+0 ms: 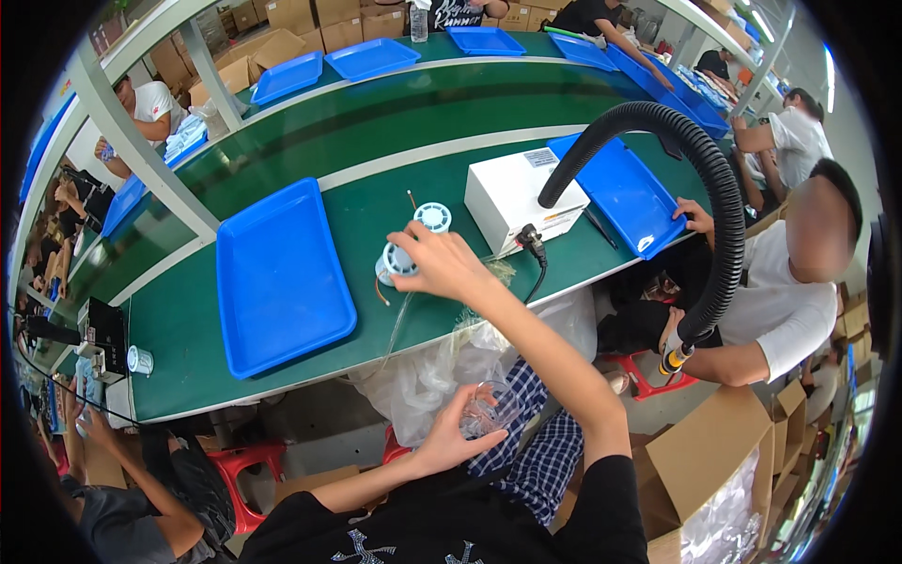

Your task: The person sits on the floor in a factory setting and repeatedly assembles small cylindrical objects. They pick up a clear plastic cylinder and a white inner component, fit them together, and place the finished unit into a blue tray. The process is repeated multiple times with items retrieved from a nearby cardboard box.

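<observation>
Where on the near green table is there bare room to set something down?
Bare green tabletop shows between the left blue tray and the white tub, and between that tray and the pale-blue spools. It is crowded around the right hand and by the white box, black cable and right blue tray.

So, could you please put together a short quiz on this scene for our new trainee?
1. Which hand holds the clear plastic container: left or right?
2. True or false: the right hand touches a pale slotted part.
3. Fill in: the corrugated hose attached to the white box is coloured ____.

Key:
1. The left hand.
2. True.
3. Black.
</observation>
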{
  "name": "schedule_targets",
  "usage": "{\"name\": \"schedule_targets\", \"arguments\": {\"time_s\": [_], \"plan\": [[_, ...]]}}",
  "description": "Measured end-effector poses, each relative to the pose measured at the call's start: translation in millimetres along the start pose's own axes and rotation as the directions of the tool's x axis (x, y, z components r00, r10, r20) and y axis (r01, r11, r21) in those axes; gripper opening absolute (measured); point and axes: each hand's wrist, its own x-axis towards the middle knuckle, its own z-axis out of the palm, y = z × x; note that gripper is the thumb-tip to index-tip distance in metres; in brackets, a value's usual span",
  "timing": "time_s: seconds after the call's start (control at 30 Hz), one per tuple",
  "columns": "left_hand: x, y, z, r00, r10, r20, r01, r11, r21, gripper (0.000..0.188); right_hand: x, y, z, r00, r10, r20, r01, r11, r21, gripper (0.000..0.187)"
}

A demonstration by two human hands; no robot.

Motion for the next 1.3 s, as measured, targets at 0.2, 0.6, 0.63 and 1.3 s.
{"name": "schedule_targets", "arguments": {"time_s": [0.2,0.6,0.63,1.3], "plan": [[3.7,-12.8,0.7,1.0,0.009,-0.025,-0.01,0.999,-0.038,0.066,-119.5,-9.5,-17.2,0.786,0.368,-0.497,-0.116,0.877,0.466,0.056],[8.3,-18.5,36.9,0.985,-0.072,0.157,0.071,0.997,0.012,0.063,-305.0,6.1,-42.7,0.058,0.66,-0.749,-0.427,0.695,0.579,0.059],[10.7,-17.1,41.6,0.982,-0.048,0.183,0.046,0.999,0.016,0.064,-305.5,4.1,-43.7,0.043,0.665,-0.745,-0.424,0.688,0.59,0.059],[-45.5,-25.8,74.0,0.852,-0.049,0.521,-0.138,0.939,0.314,0.07,-297.1,36.4,-43.2,0.499,0.866,-0.035,0.844,-0.477,0.243,0.047]]}}
